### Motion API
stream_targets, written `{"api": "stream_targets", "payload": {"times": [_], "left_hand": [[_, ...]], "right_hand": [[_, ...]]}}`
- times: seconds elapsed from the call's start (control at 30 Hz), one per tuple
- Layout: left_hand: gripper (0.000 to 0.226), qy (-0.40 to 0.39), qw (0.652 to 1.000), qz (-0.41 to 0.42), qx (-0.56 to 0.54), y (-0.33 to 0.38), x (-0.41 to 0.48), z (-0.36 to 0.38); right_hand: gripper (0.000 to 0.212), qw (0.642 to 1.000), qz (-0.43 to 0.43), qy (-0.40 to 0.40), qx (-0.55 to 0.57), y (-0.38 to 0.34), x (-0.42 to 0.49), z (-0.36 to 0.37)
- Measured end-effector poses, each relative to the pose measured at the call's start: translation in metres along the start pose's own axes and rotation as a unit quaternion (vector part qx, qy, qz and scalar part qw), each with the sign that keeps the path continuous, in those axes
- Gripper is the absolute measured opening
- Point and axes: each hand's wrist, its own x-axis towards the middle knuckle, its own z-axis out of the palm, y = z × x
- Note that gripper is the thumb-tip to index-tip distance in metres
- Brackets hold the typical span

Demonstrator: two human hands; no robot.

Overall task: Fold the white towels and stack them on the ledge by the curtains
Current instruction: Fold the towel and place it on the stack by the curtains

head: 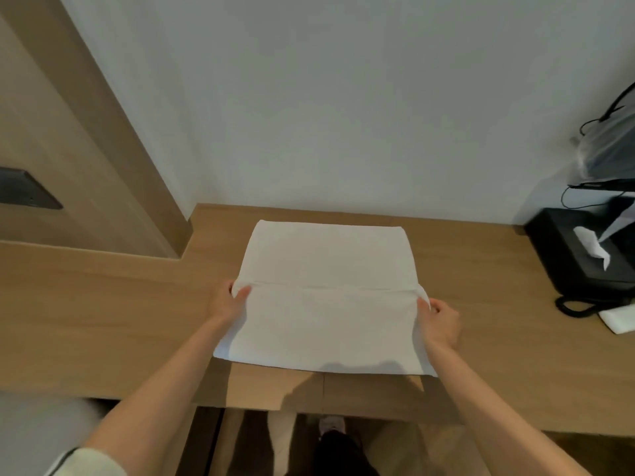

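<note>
The left hand [231,304] and right hand [441,321] each pinch a side edge of the white towel [326,297], which lies on the wooden desk [113,321], its near edge lifted. Far right stands a black tissue box [580,255].

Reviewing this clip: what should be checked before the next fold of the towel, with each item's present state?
1. Left hand pinches the white towel at its left edge: ok.
2. Right hand pinches its right edge: ok.
3. Towel lies flat on the wooden desk: ok.
4. Tissue box apart from the towel: ok.
5. Ledge by the curtains free for stacking: cannot tell, not in view.
</note>
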Motion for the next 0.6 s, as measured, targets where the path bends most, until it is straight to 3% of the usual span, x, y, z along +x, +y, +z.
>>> {"api": "stream_targets", "payload": {"times": [0.1,0.23,0.37,0.53,0.6], "left_hand": [[0.018,0.030,0.999,0.000,0.021,-0.006,0.005,0.011],[0.033,0.073,0.987,0.131,0.061,-0.007,0.002,0.008],[0.020,0.037,0.970,0.198,0.135,-0.014,-0.004,0.000],[0.003,0.022,0.976,0.201,0.085,-0.009,-0.007,-0.008],[0.008,0.024,0.979,0.191,0.065,-0.007,-0.006,-0.010]], "right_hand": [[0.027,0.999,0.015,-0.032,-0.041,0.005,0.010,0.009],[0.036,0.993,-0.009,-0.046,-0.108,0.007,0.011,0.020],[0.045,0.983,-0.036,-0.068,-0.167,0.008,0.008,0.023],[0.031,0.991,-0.069,-0.074,-0.083,0.009,0.004,0.022],[0.028,0.993,-0.079,-0.051,-0.066,0.009,0.000,0.018]]}}
